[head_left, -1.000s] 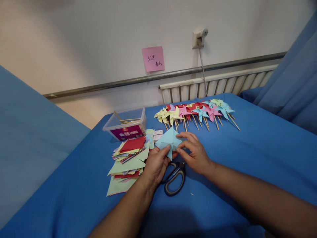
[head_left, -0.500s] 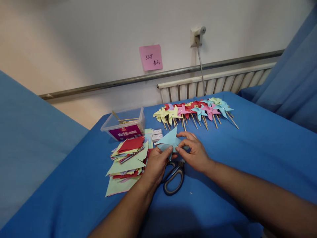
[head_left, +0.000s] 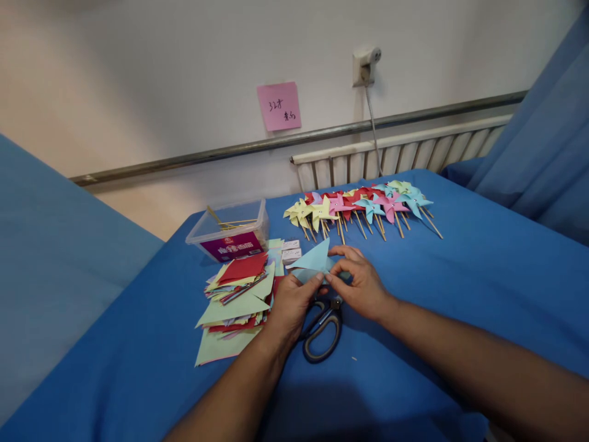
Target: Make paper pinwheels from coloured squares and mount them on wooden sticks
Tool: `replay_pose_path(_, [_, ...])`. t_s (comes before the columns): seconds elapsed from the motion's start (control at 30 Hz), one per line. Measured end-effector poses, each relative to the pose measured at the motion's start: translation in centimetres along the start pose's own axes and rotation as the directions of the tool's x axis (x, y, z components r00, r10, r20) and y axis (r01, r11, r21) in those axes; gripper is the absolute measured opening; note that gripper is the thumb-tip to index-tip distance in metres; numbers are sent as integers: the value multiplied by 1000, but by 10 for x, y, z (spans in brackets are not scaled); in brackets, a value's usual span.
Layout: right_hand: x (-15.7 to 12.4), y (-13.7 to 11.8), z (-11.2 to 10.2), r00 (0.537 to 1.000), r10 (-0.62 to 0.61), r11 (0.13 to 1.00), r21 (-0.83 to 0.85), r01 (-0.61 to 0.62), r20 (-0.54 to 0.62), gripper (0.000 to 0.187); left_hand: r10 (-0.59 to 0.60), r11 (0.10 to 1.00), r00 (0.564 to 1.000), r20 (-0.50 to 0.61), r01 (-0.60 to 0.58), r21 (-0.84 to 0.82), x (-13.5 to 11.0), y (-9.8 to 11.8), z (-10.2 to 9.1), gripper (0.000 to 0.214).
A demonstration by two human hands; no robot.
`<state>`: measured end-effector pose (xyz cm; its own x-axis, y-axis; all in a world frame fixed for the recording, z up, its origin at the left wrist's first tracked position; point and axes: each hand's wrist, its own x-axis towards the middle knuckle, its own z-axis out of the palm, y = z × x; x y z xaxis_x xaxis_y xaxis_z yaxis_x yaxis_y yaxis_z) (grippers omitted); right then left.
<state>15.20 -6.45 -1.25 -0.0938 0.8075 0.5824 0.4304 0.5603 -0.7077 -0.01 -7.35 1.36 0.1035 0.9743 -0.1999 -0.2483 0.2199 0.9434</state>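
Between my two hands is a light blue paper pinwheel point(head_left: 311, 258), partly folded, its points sticking up and to the left. My left hand point(head_left: 297, 301) grips it from below, the thumb pressed near its centre. My right hand point(head_left: 356, 279) pinches its right side with thumb and fingers, which hide that part of the paper. Just under my hands lies a pair of scissors point(head_left: 323, 334) with dark handles, its blades mostly covered. Left of my left hand is a stack of coloured paper point(head_left: 239, 301) in green, red and yellow.
A clear plastic box point(head_left: 230, 233) with thin sticks stands at the back left. Two small white boxes point(head_left: 291, 252) sit behind my hands. Several finished pinwheels point(head_left: 354, 205) on sticks lie along the back of the blue-covered table point(head_left: 414, 319), before a radiator point(head_left: 414, 147).
My left thumb has shifted slightly right towards the pinwheel's centre, and a lower paper point no longer shows. Both hands stay in nearly the same place.
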Motion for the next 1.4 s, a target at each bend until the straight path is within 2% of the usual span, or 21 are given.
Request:
replay_pose_path(0.23, [-1,-1,1,1000,-1,1000,3,1,8,11,25,998,1000,3,-25,66,1,-1,-1,30])
replay_pose_path(0.33, [0,-1,-3,999,15,999,46,-13,-40,4,20,993,999,-34,-16,119,1,2,-3,27])
replay_pose_path(0.47, [8,4,-16,985,118,985,141,-100,-126,34,-29,976,1000,-2,29,214,0,8,-6,23])
replay_pose_path(0.53, [14,8,-22,986,162,968,201,-150,-45,39,-38,948,998,51,20,317,-1,9,-8,20])
replay_pose_path(0.6, [18,9,-27,981,167,945,268,-189,103,38,-37,895,994,106,-15,447,-3,11,-9,16])
replay_pose_path(0.67, [19,8,-30,957,147,930,295,-220,250,38,-29,827,988,151,-61,559,-4,11,-9,14])
replay_pose_path(0.77, [16,2,-30,906,130,935,255,-248,403,39,-7,737,983,185,-120,665,-7,14,-8,18])
replay_pose_path(0.87, [11,-5,-27,869,154,940,201,-276,471,33,6,688,981,195,-146,711,-11,16,-6,17])
replay_pose_path(1.0, [6,-6,-20,862,196,921,214,-326,467,22,28,663,979,200,-168,729,-13,17,-6,16])
replay_pose_path(1.07, [6,-4,-16,880,235,876,303,-376,413,18,85,689,982,171,-182,702,-11,16,-6,13])
replay_pose_path(1.1, [6,-4,-14,889,273,835,368,-409,367,18,119,733,983,142,-183,655,-10,15,-6,12])
replay_pose_path(1.13, [6,-4,-12,891,327,779,443,-443,315,21,146,796,984,102,-179,578,-9,15,-6,17])
replay_pose_path(1.2, [7,-4,-8,861,450,636,592,-494,235,28,159,921,987,24,-157,356,-7,15,-5,37])
replay_pose_path(1.23, [7,-4,-6,838,501,564,654,-504,214,32,142,960,990,2,-138,244,-7,15,-4,42])
replay_pose_path(1.3, [6,-5,-3,801,564,448,740,-501,200,37,87,992,996,-9,-86,88,-7,15,-1,40])
replay_pose_path(1.4, [3,-7,2,781,591,374,790,-487,201,38,-9,1000,1000,10,9,-16,-8,12,2,29])
